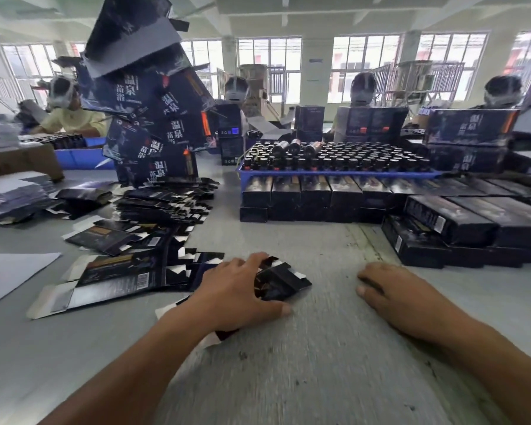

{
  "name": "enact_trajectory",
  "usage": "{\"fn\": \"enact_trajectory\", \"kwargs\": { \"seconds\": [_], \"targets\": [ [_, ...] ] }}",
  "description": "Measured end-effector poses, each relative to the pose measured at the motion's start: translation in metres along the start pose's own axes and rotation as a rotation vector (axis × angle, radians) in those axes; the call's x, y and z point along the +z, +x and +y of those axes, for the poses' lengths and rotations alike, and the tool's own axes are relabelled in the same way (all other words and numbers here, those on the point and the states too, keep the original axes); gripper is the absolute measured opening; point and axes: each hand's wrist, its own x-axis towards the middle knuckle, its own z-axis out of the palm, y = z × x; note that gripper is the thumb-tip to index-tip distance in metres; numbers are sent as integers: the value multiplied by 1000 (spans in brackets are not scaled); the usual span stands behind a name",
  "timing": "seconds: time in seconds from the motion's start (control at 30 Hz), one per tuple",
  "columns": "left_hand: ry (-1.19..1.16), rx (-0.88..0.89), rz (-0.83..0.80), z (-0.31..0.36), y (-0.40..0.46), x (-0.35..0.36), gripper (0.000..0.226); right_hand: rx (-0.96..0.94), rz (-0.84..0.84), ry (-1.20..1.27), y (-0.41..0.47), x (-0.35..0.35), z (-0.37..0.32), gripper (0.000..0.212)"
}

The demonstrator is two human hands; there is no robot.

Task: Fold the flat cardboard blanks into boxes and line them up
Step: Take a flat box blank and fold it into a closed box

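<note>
Left hand (238, 289) spread over a dark flat blank (281, 280), fingers curled on its far edge, pinning it to the table (319, 363) — probably to lift it off for folding. Right hand (393, 294) lies flat and loose, holding nothing, ready to help. Loose blanks (117, 277) fan out left within reach; finished boxes (301, 191) line up further back, right.

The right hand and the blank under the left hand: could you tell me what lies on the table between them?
Nothing: the head view shows only bare grey table between the right hand and the blank the left hand grips.
</note>
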Motion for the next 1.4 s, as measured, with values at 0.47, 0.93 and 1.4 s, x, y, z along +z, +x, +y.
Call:
{"fn": "enact_trajectory", "kwargs": {
  "seconds": [0.47,0.93,1.4],
  "targets": [
    [-20,266,413,12,-12,-9,98,13,245,535,-15,-10,-26,27],
    [-56,495,522,36,-27,-2,83,-188,228,869,-26,-22,-44,20],
    [164,605,564,41,-31,-5,79,-245,368,786,-30,-24,-54,48]
  ]
}}
